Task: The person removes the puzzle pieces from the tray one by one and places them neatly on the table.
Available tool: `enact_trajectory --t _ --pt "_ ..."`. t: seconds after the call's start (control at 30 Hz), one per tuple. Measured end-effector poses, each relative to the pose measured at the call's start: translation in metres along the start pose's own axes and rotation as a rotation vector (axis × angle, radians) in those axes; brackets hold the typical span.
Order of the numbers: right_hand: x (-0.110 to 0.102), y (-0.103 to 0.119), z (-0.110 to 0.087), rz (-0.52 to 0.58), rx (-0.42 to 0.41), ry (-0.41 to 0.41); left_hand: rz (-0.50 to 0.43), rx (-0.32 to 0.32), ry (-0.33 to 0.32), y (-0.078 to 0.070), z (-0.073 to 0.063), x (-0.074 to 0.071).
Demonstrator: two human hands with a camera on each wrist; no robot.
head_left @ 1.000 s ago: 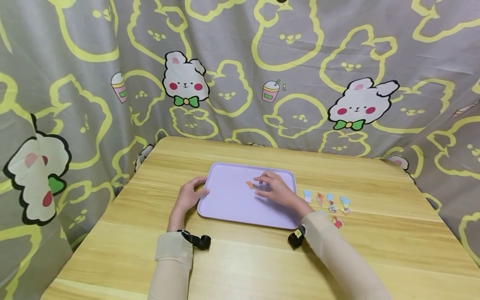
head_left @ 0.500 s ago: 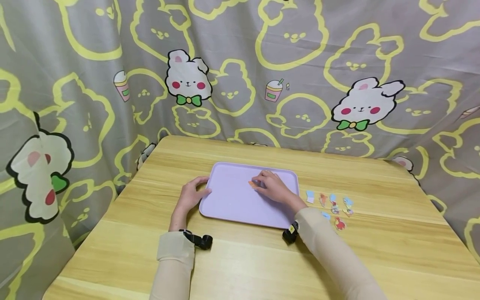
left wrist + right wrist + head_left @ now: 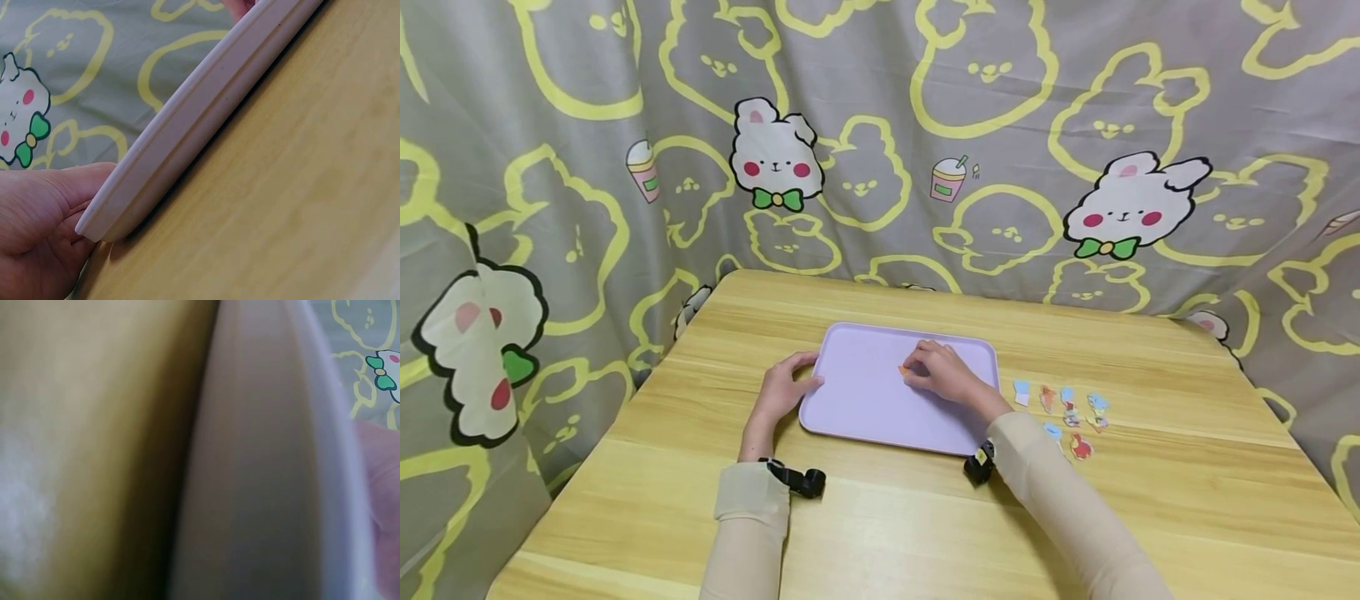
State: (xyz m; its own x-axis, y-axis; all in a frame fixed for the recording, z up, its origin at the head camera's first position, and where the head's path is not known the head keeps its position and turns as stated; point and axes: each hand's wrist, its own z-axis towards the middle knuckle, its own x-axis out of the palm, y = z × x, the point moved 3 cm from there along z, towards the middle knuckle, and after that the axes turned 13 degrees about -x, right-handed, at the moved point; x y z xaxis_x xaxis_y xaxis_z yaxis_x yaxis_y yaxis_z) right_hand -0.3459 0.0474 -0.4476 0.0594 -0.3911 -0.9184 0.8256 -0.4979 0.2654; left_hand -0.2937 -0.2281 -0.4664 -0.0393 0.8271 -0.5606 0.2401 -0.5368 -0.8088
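Note:
A shallow lilac tray [image 3: 865,400] lies on the wooden table. My left hand [image 3: 784,385] holds the tray's left edge; in the left wrist view the thumb side of that hand [image 3: 37,219] meets the rim at a corner. Over the middle of the tray, my right hand [image 3: 943,372] pinches a small flat orange piece [image 3: 903,370], mostly hidden under the fingertips. The right wrist view is filled by the tray's side wall [image 3: 256,456], with part of the right hand [image 3: 381,481] beyond the rim; the piece is out of sight there.
Several small colourful cut-out pieces lie to the tray's right, among them a red one [image 3: 1081,447], a blue-and-white one [image 3: 1022,392] and an orange one [image 3: 1047,398]. A patterned grey curtain [image 3: 865,133] hangs behind and beside the table [image 3: 880,533].
My right hand's fingers have closed from a spread pose onto the orange piece, covering most of it. The left hand stays at the tray's edge.

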Motion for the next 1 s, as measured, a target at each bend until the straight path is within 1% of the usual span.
enact_trajectory --t 0.4,0.5,0.63,0.8,0.93,1.0 --pt "0.004 0.001 -0.007 0.072 0.015 -0.053 0.000 -0.011 0.000 0.003 0.000 0.003" --pt "0.004 0.002 -0.008 0.106 0.000 -0.104 -0.001 -0.014 0.002 0.002 0.000 0.003" --pt "0.003 0.005 -0.009 0.179 -0.022 -0.201 -0.002 -0.012 0.003 0.002 0.000 0.003" --pt "0.003 0.010 -0.010 0.269 -0.010 -0.308 -0.001 -0.005 0.000 0.001 -0.001 0.002" --pt "0.004 0.015 -0.010 0.301 0.010 -0.369 0.010 0.005 -0.006 0.000 0.000 0.002" --pt "0.005 0.018 -0.011 0.300 0.002 -0.398 0.013 0.006 -0.009 0.000 0.001 0.002"
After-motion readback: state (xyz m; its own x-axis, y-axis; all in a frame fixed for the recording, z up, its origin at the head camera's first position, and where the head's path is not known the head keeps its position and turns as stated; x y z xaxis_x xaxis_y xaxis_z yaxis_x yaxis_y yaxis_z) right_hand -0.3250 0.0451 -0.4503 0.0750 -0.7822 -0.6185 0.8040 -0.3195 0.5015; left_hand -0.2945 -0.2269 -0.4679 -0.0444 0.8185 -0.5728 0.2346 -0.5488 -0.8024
